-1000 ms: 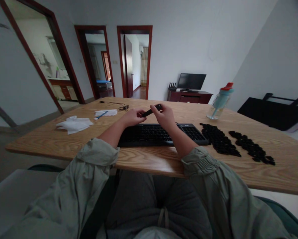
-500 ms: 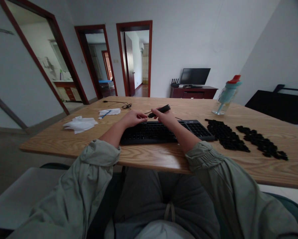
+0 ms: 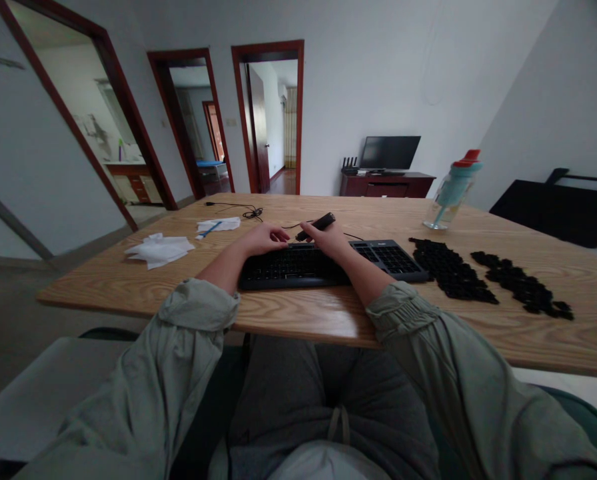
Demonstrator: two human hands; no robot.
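A plain white room with three red-framed doorways lies behind a long wooden surface point(image 3: 428, 320) at which the person sits. On it, straight ahead, a black keyboard point(image 3: 328, 263) lies flat with many of its caps off; the loose keycaps point(image 3: 451, 270) are spread in two dark patches to its right, touching the wood and just beside the keyboard's number pad. The right hand point(image 3: 331, 239) hovers over the keyboard's far edge with its grip closed on a short black bar point(image 3: 317, 225), held near one end so that the other end points up and away; it looks like a long key or a small tool, but it is too small to tell which. The left hand point(image 3: 263, 239) rests beside it at the keyboard's back edge, fingers curled; whether they pinch anything cannot be told. By its looks the bar is light, stiff plastic, smooth and a little slippery, so a pinch across its narrow sides near the middle would steady it better than a hold at the tip. The keyboard is rigid and light enough to slide on the wood. A bottle point(image 3: 451, 190) stands well apart at the far right, and tissues point(image 3: 159, 250) and a cable point(image 3: 238, 210) lie at the left.
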